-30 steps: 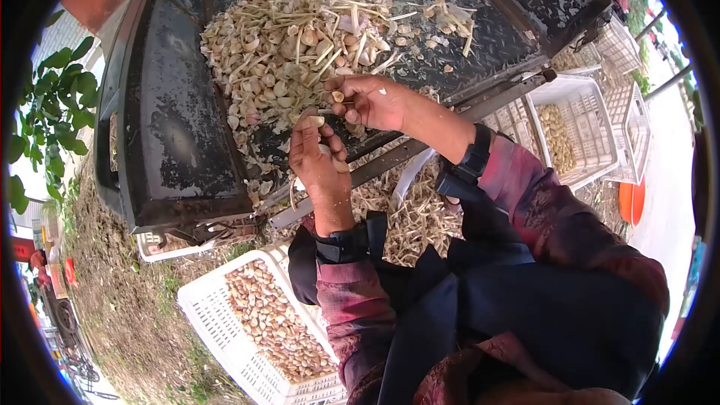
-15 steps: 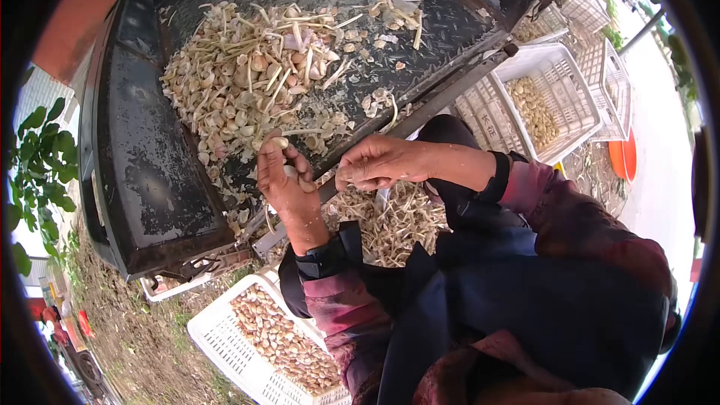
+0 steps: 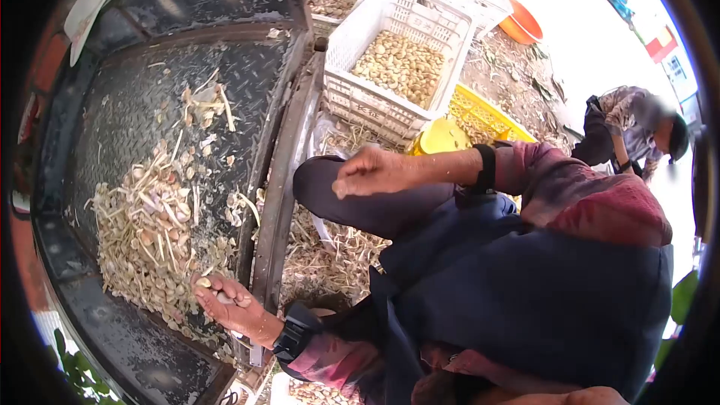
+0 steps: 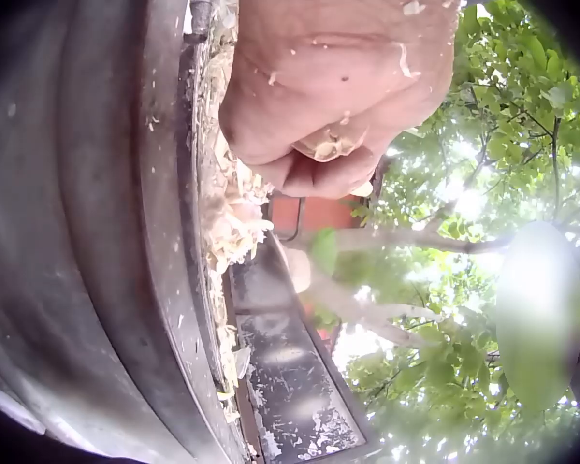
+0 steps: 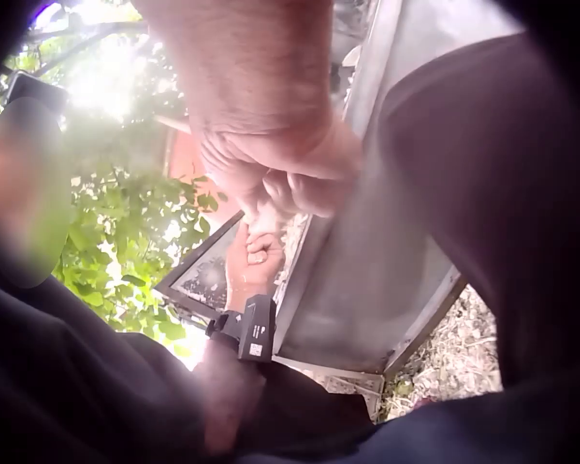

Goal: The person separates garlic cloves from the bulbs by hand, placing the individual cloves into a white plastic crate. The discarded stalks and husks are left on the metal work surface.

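My left hand (image 3: 234,307) is at the near edge of the cargo bed, beside a heap of garlic (image 3: 150,217). It pinches a pale garlic clove (image 3: 203,283) between thumb and finger. Another whitish clove (image 3: 224,298) sits in the curl of its fingers, and papery skin (image 4: 331,145) shows there in the left wrist view. Away to the right, over the dark-trousered knee, my right hand (image 3: 371,172) has its fingers curled inward. I cannot tell whether anything is inside them. In the right wrist view its curled fingertips (image 5: 280,188) show from behind.
Beyond the knee stands a white crate (image 3: 349,101) of cloves, with a yellow crate (image 3: 491,109) and yellow container (image 3: 441,137) beside it. An orange tub (image 3: 521,21) is farther back. Stalks and skins (image 3: 322,255) cover the ground below the metal bed edge (image 3: 281,180). Another person (image 3: 626,124) bends at right.
My view has swung right, toward the crates. The right hand, first beside the left hand holding a clove, has drawn away over the knee. The left hand keeps its cloves near the heap.
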Tool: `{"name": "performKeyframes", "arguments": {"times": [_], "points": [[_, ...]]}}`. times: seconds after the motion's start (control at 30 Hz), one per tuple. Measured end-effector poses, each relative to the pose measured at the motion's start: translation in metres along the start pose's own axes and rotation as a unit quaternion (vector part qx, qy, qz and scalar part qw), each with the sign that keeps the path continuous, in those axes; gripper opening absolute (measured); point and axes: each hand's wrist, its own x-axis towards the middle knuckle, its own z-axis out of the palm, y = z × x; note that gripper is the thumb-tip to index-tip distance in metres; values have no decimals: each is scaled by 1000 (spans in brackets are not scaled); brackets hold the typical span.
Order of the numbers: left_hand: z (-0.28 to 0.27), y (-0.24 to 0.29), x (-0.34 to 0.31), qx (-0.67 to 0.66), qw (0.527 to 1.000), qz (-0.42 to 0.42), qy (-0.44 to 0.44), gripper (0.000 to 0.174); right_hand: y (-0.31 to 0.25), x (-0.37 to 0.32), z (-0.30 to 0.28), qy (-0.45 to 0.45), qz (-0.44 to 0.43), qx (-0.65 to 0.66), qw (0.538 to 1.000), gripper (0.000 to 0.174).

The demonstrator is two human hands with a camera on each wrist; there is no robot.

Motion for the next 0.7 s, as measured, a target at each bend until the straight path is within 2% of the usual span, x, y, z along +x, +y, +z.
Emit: {"name": "performKeyframes", "arguments": {"times": [0.03, 0.07, 0.1, 0.13, 0.17, 0.2, 0.23, 0.27, 0.3, 0.33, 0.4, 0.43, 0.47, 0.5, 0.53, 0.6, 0.63, 0.67, 0.7], "points": [[16, 0, -3, 5, 1000, 24, -12, 34, 2, -9, -27, 51, 34, -28, 998, 32], [18, -3, -2, 8, 1000, 11, -22, 34, 22, -21, -58, 111, 37, -91, 989, 36], [16, -4, 1, -6, 999, 2, -51, 34, 8, -39, -82, 149, 103, -155, 971, 36], [15, -5, 4, -22, 997, -5, -79, 35, 28, -54, -110, 180, 120, -229, 949, 37], [13, -8, 7, -16, 996, -11, -85, 38, 33, -74, -136, 155, 156, -398, 890, 39], [18, -9, 7, -14, 996, -14, -89, 38, 41, -93, -152, 136, 240, -510, 815, 41], [23, -11, 5, 16, 996, -30, -88, 40, 44, -103, -162, 88, 278, -597, 747, 41], [30, -12, 2, 46, 994, -43, -87, 41, 53, -106, -166, 91, 276, -595, 749, 41], [46, -17, -2, 98, 994, -24, -36, 42, 52, -107, -159, 138, 217, -477, 840, 41], [60, -21, -8, 120, 992, -23, -13, 41, 43, -107, -149, 180, 152, -347, 908, 42], [81, -32, -21, 119, 989, -54, -64, 37, 37, -84, -116, 126, 124, -83, 981, 45], [98, -37, -30, 151, 980, -75, -108, 35, 20, -75, -97, 72, 144, 3, 987, 49], [117, -43, -38, 183, 967, -95, -152, 33, -2, -66, -75, 51, 126, 102, 985, 53], [132, -51, -46, 220, 951, -97, -196, 30, 2, -56, -56, 40, 106, 206, 972, 54], [147, -61, -53, 256, 932, -99, -238, 28, -3, -49, -41, 37, 103, 209, 972, 54], [170, -86, -62, 318, 888, -57, -327, 28, -12, -40, -23, -13, 79, 434, 898, 52], [183, -97, -67, 334, 882, -19, -332, 25, -8, -38, -23, -17, 78, 435, 897, 52], [192, -104, -71, 350, 874, 18, -336, 23, 0, -36, -22, 20, 99, 460, 882, 50], [195, -105, -72, 360, 874, -44, -323, 24, 6, -33, -22, 58, 119, 484, 865, 48]]}}
